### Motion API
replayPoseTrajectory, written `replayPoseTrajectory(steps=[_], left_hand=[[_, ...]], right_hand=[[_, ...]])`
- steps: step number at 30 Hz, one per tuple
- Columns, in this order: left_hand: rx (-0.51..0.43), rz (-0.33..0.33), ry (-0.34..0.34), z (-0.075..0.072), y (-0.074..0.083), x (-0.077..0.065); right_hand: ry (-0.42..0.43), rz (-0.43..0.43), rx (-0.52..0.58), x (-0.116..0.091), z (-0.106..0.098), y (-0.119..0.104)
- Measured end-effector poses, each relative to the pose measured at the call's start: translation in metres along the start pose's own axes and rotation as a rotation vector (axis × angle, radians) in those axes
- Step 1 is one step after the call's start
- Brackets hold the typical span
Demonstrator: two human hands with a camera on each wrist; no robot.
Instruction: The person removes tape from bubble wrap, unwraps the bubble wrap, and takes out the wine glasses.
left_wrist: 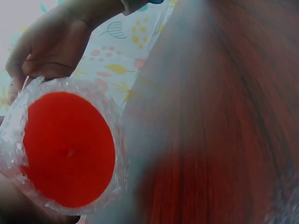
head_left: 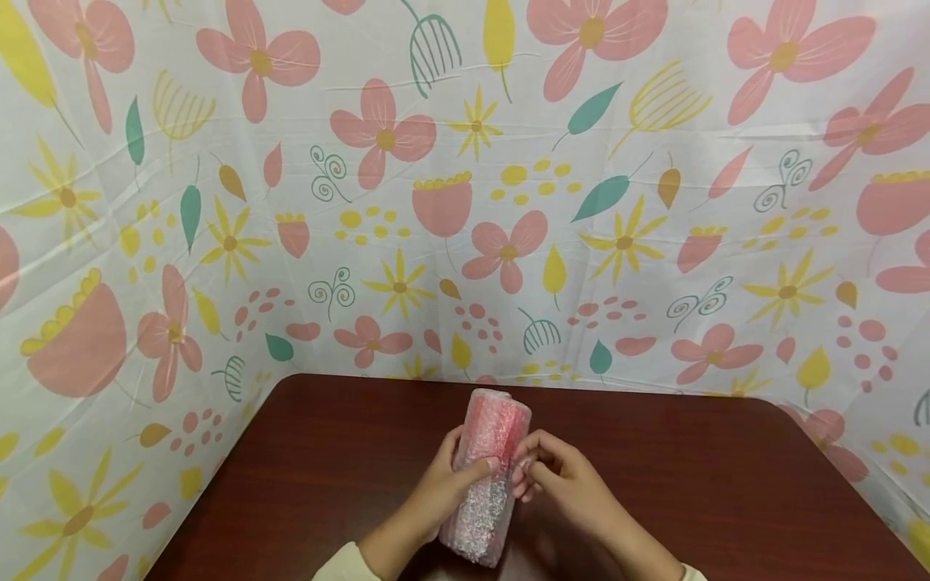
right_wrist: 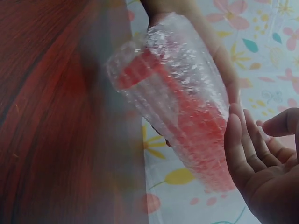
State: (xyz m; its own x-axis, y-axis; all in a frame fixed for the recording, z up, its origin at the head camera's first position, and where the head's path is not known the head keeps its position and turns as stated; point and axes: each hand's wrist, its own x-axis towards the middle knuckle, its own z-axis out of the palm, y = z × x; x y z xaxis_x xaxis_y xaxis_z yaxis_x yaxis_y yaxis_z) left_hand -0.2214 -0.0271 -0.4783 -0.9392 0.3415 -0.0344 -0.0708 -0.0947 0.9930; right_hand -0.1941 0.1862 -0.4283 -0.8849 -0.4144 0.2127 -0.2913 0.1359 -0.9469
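A red cylinder-like item wrapped in bubble wrap (head_left: 490,432) leans over the table's near part. My left hand (head_left: 443,492) grips it around the side, thumb across its front. In the left wrist view its flat round red end (left_wrist: 70,149) shows inside a collar of bubble wrap (left_wrist: 117,154). My right hand (head_left: 570,484) is at the right side of the bundle, thumb bent toward the fingers. A small clear bit of wrap (right_wrist: 264,134) shows between thumb and fingers in the right wrist view. A thin strip runs from the wrap to those fingers in the left wrist view.
The dark reddish-brown table (head_left: 327,452) has rounded far corners. A white cloth (head_left: 450,266) printed with pink, yellow and green flowers and leaves hangs behind it and along the left side.
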Motion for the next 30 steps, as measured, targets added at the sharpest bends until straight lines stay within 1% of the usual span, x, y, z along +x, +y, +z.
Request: replayPoseTrajectory(steps=[3,8,10,12,14,16,18,20,23,25,28,30], left_hand=[[-0.040,-0.036,-0.019,0.001,0.000,-0.001],[-0.084,-0.104,-0.048,0.004,-0.005,-0.005],[-0.121,-0.131,-0.066,0.006,-0.008,-0.007],[-0.160,-0.161,-0.086,0.008,-0.012,-0.009],[-0.178,-0.183,-0.098,0.010,-0.016,-0.010],[-0.175,-0.196,-0.102,0.011,-0.019,-0.011],[-0.151,-0.194,-0.097,0.014,-0.022,-0.013],[-0.121,-0.185,-0.098,0.016,-0.024,-0.014],[-0.069,-0.153,-0.102,0.021,-0.025,-0.014],[-0.025,-0.133,-0.115,0.022,-0.025,-0.013],[0.061,-0.114,-0.121,0.023,-0.023,-0.012],[0.146,-0.093,-0.114,0.024,-0.023,-0.011]], right_hand=[[0.036,0.017,-0.020,0.000,0.003,0.000],[0.104,-0.022,-0.074,0.000,0.006,0.003],[0.132,-0.056,-0.124,0.001,0.007,0.006],[0.169,-0.071,-0.187,0.001,0.008,0.009],[0.197,-0.077,-0.260,0.002,0.009,0.013],[0.211,-0.074,-0.313,0.003,0.009,0.016],[0.209,-0.064,-0.343,0.004,0.009,0.018],[0.198,-0.058,-0.347,0.005,0.010,0.019],[0.183,-0.040,-0.347,0.006,0.010,0.021],[0.172,-0.048,-0.354,0.006,0.010,0.022],[0.171,-0.062,-0.359,0.007,0.009,0.021],[0.173,-0.070,-0.360,0.007,0.009,0.020]])
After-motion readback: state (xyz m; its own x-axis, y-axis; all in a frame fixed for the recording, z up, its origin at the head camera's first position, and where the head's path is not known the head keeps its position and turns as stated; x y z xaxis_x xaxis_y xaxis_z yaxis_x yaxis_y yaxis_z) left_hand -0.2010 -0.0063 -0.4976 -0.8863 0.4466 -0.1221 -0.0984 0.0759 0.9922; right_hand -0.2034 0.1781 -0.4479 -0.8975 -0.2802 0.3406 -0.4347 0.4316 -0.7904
